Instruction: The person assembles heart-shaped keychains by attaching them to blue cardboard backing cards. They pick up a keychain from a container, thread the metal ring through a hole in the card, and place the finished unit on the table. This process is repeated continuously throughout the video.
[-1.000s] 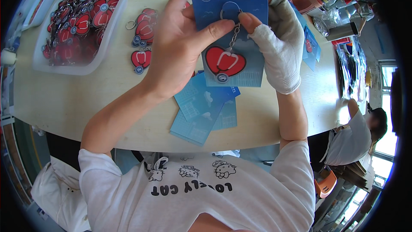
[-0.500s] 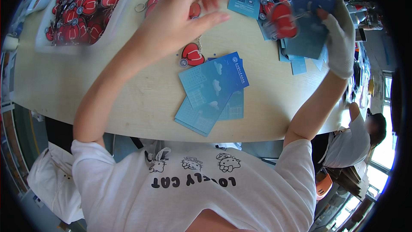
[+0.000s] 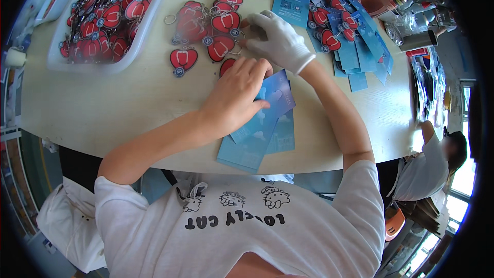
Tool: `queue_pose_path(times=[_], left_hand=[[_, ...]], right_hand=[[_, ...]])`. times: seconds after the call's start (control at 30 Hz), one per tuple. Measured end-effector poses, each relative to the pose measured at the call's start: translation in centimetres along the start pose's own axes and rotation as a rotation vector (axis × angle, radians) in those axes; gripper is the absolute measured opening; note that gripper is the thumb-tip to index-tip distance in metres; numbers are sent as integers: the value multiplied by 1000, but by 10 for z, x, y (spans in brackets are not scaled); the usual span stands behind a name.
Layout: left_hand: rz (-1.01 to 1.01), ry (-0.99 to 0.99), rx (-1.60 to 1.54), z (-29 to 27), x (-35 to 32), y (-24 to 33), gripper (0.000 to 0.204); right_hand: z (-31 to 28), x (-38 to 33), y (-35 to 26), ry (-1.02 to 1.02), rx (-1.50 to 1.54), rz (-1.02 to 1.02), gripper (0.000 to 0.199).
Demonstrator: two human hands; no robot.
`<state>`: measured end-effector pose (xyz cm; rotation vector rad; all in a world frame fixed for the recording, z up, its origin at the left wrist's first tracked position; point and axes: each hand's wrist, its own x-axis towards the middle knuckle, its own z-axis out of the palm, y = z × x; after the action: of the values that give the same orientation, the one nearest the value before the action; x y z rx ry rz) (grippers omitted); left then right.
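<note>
The tub (image 3: 150,20) is white and stands on the pale worktop (image 3: 134,118), heaped with keyrings (image 3: 103,18), each a red heart with a small round blue badge. Just right of the tub lies a loose pile (image 3: 225,21) of the same keyrings, some overlapping; a hazy patch blurs those nearest the tub. One keyring (image 3: 183,61) lies apart from the pile, on the tub's right and a little nearer the person.

Farther right of the tub, and nearer the person than it, are the front cards (image 3: 249,146), blue and fanned over one another. The left hand (image 3: 234,92), bare, is over their upper left part. Its fingers are curled and its thumb lies across the top card, partly spread from them; whether this grip has hold of the card I cannot tell. One heart (image 3: 226,67) shows partly from under its fingers.

The right hand (image 3: 278,41), in a white glove, is right of the tub at the pile's far edge from it. Its grip is loosely curved, with a gap between thumb and forefinger; I cannot tell whether the fingertips have hold of a keyring.

Well to the right of the tub, past the glove, is a spread of blue cards (image 3: 368,56) with heart keyrings (image 3: 330,40) on and among them. Farther right of the tub, beyond the worktop, is another person (image 3: 422,175) in a white top.
</note>
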<state>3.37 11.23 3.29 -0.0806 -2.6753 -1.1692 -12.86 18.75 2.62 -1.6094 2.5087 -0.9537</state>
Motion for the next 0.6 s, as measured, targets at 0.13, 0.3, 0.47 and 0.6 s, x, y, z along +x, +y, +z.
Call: queue_pose_path(times=[0.13, 0.3, 0.47, 0.6], left_hand=[[-153, -88, -281, -21, 9, -5, 26], [-257, 132, -699, -52, 16, -16, 26], [-23, 608, -584, -72, 36, -11, 21], [32, 562, -502, -59, 48, -14, 16]], right_hand=[[-7, 7, 11, -206, 295, 147, 21], [-65, 11, 1, -218, 627, 209, 14], [-118, 2, -19, -55, 751, 212, 12], [-110, -2, -42, 57, 818, 111, 10]])
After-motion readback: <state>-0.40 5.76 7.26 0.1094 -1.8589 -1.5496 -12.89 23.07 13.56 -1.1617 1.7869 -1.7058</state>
